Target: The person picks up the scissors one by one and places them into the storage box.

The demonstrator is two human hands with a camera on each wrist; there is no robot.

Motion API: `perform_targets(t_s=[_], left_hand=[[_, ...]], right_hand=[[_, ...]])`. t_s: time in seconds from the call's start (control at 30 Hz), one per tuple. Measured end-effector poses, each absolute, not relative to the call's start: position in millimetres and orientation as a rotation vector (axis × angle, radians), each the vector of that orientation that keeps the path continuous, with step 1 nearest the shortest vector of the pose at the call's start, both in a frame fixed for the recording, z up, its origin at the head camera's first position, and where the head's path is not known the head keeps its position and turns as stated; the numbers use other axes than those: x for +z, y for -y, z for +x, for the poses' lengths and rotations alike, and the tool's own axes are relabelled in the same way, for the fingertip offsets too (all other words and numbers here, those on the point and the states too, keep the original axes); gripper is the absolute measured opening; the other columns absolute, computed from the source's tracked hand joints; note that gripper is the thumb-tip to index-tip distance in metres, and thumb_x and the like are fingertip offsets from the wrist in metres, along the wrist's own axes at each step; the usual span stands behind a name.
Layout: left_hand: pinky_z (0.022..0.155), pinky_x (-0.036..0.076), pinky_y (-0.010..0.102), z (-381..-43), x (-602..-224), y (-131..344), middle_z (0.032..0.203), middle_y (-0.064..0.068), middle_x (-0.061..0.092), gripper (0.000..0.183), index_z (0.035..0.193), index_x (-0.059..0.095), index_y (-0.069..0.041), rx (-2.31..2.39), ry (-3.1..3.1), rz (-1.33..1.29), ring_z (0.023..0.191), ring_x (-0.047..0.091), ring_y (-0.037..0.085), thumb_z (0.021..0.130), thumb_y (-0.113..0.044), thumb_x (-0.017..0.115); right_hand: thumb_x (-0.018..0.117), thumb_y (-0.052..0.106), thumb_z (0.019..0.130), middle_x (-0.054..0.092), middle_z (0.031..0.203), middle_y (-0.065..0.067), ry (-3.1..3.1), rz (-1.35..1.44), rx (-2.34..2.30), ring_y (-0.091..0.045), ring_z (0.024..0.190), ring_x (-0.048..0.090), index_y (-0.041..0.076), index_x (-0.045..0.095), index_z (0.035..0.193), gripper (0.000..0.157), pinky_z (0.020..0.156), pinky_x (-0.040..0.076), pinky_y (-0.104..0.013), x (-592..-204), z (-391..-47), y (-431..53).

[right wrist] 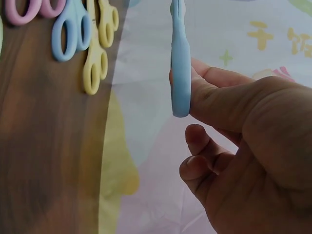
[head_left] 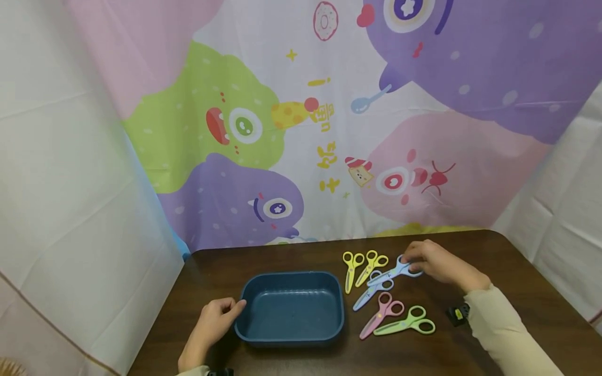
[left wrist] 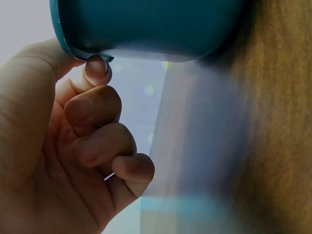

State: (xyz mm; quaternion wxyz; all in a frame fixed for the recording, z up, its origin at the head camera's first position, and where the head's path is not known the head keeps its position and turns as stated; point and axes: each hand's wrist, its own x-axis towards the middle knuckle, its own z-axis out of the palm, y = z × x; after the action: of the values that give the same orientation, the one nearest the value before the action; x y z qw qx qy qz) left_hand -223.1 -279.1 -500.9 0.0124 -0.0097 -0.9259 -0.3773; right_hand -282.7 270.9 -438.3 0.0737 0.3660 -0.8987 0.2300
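My right hand (head_left: 435,263) pinches a pair of light blue scissors (head_left: 392,273) by its handle, with the blades pointing left. In the right wrist view these blue scissors (right wrist: 181,73) are seen edge-on between thumb and fingers, raised off the table. At the left, my left hand (head_left: 212,321) pinches the rim of a dark blue rectangular tub (head_left: 293,342). The left wrist view shows the thumb and forefinger at the tub's rim (left wrist: 80,54), the other fingers curled below. Nothing lies inside the tub. A second pair of blue scissors (head_left: 368,296) lies beneath the held pair.
Right of the tub lie two yellow pairs of scissors (head_left: 350,271), a pink pair (head_left: 378,322) and a green pair (head_left: 397,327). A small black device (head_left: 457,314) is by the right wrist. A printed cloth (head_left: 324,209) hangs behind the brown table (head_left: 211,266).
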Motion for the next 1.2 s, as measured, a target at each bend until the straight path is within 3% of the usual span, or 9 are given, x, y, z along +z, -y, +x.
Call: perform_targets(t_s=[0.33,0.57,1.2], left_hand=[[0.058,0.033,0.024,-224,-500,279,0.058,-0.005,0.041,0.044,0.065,0.054,-0.013,-1.167,2.889,-0.053,0.055,0.039,0.008,0.099,-0.037,0.069],[0.058,0.033,0.025,-223,-498,278,0.058,-0.005,0.04,0.042,0.066,0.054,-0.012,-1.165,2.891,-0.039,0.056,0.04,0.009,0.099,-0.035,0.069],[0.057,0.032,0.024,-223,-499,278,0.058,-0.005,0.039,0.045,0.065,0.053,-0.012,-1.18,2.89,-0.041,0.054,0.038,0.008,0.098,-0.037,0.07]], right_hand=[[0.076,0.0,0.087,0.072,0.099,-0.004,2.711,1.091,0.724,-0.024,0.093,0.066,0.005,0.079,0.101,0.015,0.083,0.054,-0.039,-426,-282,-246],[0.075,0.004,0.088,0.072,0.103,-0.001,2.76,1.042,0.691,-0.023,0.099,0.058,0.01,0.079,0.102,0.016,0.091,0.043,-0.046,-423,-285,-225],[0.077,0.002,0.087,0.073,0.1,-0.002,2.75,1.097,0.661,-0.027,0.101,0.061,0.008,0.079,0.1,0.015,0.095,0.041,-0.052,-418,-293,-192]])
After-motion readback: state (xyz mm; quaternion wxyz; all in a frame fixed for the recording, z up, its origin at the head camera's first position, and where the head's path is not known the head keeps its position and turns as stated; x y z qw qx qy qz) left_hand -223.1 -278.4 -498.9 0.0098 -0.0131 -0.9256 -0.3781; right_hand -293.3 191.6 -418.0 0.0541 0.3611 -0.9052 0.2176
